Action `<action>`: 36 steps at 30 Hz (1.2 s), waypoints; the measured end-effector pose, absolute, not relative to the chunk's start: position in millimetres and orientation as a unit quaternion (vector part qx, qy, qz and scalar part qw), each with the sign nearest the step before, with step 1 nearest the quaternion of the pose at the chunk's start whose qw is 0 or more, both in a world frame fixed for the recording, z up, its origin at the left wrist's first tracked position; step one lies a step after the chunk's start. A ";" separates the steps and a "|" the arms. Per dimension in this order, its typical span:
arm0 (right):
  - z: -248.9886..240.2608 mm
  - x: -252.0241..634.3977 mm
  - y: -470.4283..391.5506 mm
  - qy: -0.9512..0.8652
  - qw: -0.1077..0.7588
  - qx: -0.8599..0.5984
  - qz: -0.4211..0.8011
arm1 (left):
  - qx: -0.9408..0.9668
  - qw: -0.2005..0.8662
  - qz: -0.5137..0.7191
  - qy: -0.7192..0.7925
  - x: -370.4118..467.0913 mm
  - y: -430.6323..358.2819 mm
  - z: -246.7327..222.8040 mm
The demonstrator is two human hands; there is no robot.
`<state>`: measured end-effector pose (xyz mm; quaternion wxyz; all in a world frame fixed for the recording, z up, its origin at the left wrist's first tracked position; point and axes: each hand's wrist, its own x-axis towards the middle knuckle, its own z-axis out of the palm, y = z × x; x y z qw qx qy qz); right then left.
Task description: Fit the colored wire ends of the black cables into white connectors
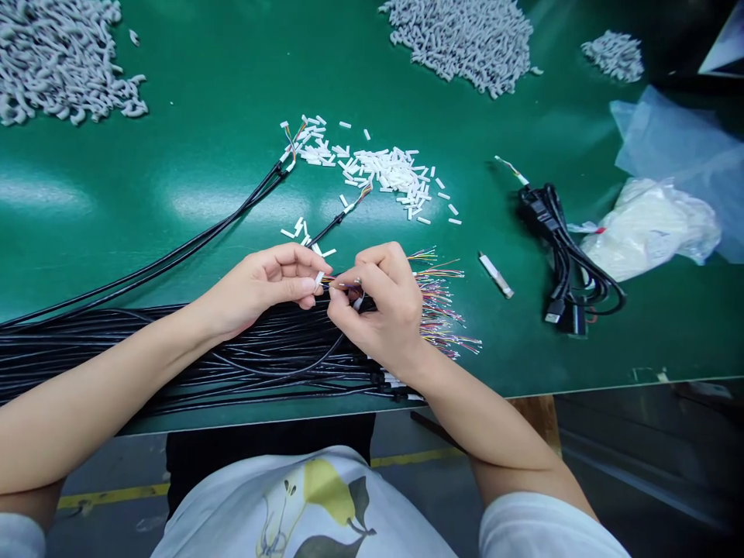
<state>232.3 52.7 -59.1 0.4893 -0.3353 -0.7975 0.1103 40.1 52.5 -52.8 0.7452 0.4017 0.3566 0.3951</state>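
Above the black cable bundle [232, 349], a white connector housing [319, 280] is pinched by the left hand [264, 280]; coloured wires [328, 277] are pinched just beside it by the right hand [384, 298].

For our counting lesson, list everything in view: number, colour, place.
Table: one, green, under the cables
Grey piles: three, grey, far side
White pieces: many, white, mid-table
Separate cables: three, black, beside white pieces
Cable bundle: one, black, near edge
Wire ends: many, multicoloured, bundle's right end
Small tool: one, whitish, right of wire ends
Coiled cable: one, black, right side
White bag: one, white, far right
Clear sheeting: one, translucent, beyond white bag
Wooden piece: one, brown, below table
Floor line: two stretches, yellow, below table
Shirt: one, white, bottom
Arms: two, lower half
Left hand: one, centre, pinching white connector
Right hand: one, centre, pinching thin wires
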 end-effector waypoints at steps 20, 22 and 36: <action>-58.2 233.3 51.2 -0.795 0.481 -0.346 0.131 | 0.393 0.746 0.390 0.371 41.1 52.3 -51.2; -58.7 233.4 51.1 -0.798 0.477 -0.344 0.131 | 0.397 0.747 0.386 0.368 40.8 52.4 -51.4; -57.3 234.4 50.9 -0.787 0.465 -0.360 0.186 | 0.455 0.682 0.415 0.395 41.8 51.6 -51.9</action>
